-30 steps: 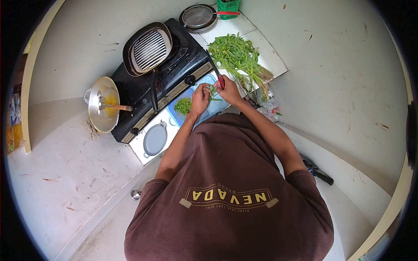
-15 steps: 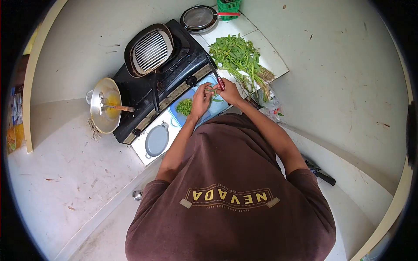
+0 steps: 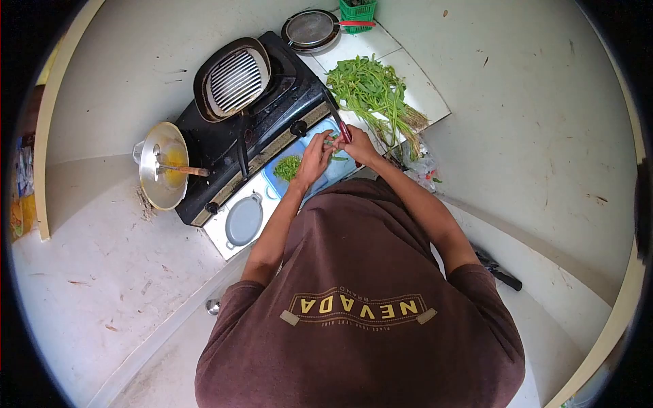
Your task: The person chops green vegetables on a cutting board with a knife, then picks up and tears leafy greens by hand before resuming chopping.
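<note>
My left hand (image 3: 315, 158) is above the blue tray (image 3: 277, 182), its fingers closed on a small green piece between the two hands. In my right hand (image 3: 359, 145) is a knife with a red handle (image 3: 346, 132), its dark blade pointing up and away. The fingertips of both hands nearly meet. Chopped greens (image 3: 287, 167) lie in the tray beside my left wrist, and a few green pieces (image 3: 339, 158) rest under the hands. Beyond my right hand a heap of leafy stems (image 3: 368, 88) lies on the white tiles, roots toward the right.
A black stove (image 3: 194, 146) bears a grill pan (image 3: 235, 78) with its handle toward me. At left stands a metal pan (image 3: 163, 178) with a wooden-handled utensil. A grey lid-like plate (image 3: 244, 221), strainer (image 3: 310, 28), green basket (image 3: 358, 13) and plastic bag (image 3: 423, 166) surround the work.
The fingers of both hands have shifted slightly around the green piece. The rest looks the same apart from a slight shift of the view.
</note>
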The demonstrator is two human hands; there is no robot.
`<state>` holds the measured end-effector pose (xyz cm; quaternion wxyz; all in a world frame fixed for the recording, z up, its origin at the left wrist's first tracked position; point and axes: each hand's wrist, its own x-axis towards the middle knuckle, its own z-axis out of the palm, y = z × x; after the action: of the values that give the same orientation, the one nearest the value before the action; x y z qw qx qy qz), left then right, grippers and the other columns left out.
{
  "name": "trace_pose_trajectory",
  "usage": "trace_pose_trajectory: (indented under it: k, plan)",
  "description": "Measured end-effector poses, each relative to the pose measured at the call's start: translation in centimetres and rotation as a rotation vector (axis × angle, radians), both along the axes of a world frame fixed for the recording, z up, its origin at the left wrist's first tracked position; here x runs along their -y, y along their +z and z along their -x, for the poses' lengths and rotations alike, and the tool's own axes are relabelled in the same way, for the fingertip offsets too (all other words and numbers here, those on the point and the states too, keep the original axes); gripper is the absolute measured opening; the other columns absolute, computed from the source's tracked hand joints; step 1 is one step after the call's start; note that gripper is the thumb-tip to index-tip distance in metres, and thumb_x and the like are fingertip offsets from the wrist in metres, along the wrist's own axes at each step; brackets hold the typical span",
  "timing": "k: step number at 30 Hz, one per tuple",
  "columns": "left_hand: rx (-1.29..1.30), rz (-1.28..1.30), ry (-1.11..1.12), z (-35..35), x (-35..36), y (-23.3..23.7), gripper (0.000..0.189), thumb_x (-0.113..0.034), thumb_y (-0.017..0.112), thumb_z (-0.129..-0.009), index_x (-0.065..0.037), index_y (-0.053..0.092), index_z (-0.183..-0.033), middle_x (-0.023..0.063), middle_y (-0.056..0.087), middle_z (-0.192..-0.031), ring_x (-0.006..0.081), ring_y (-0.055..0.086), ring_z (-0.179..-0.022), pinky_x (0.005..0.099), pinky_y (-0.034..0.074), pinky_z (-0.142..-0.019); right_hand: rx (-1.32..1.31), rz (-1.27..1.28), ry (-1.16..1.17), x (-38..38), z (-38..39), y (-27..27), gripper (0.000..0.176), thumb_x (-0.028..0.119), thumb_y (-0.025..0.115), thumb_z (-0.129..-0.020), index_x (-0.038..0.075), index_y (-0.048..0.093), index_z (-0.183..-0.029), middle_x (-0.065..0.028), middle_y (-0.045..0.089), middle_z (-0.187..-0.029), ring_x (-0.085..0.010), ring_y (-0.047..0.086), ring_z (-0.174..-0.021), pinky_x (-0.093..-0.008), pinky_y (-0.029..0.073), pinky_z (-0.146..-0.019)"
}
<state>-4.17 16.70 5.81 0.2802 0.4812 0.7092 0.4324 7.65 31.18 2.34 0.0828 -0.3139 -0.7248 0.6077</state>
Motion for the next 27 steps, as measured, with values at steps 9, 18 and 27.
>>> trace_pose_trajectory:
  k: [9,18,27]
  plan:
    - [-0.048,0.019,0.076,0.5,0.0,-1.2,0.043,-0.007,0.074,-0.09,-0.005,0.06,-0.131,0.0128,0.068,-0.119,0.0223,0.067,-0.11,0.0365,0.052,-0.098,-0.089,0.012,-0.001,-0.3,0.2,0.8,0.024,0.005,0.074,-0.083,-0.002,0.062,-0.103,-0.0114,0.076,-0.092,-0.0189,0.074,-0.087,-0.0341,0.056,-0.08]
    - [0.225,0.16,-0.002,1.1,0.0,-2.3,0.037,-0.014,0.076,-0.091,-0.007,0.065,-0.125,0.0091,0.075,-0.108,0.02,0.071,-0.101,0.0344,0.052,-0.09,-0.125,0.04,-0.019,-0.1,0.0,0.6,0.026,0.003,0.074,-0.084,-0.002,0.062,-0.106,-0.0095,0.076,-0.093,-0.0184,0.073,-0.088,-0.0335,0.056,-0.082]
    - [0.296,0.066,0.047,0.3,0.4,-0.5,0.03,-0.017,0.074,-0.094,-0.005,0.068,-0.121,0.0072,0.075,-0.111,0.0191,0.066,-0.111,0.0365,0.047,-0.102,-0.175,-0.011,-0.036,0.3,-0.6,2.5,0.021,0.0,0.073,-0.085,-0.003,0.062,-0.103,-0.0097,0.076,-0.094,-0.0178,0.072,-0.088,-0.0327,0.055,-0.084]
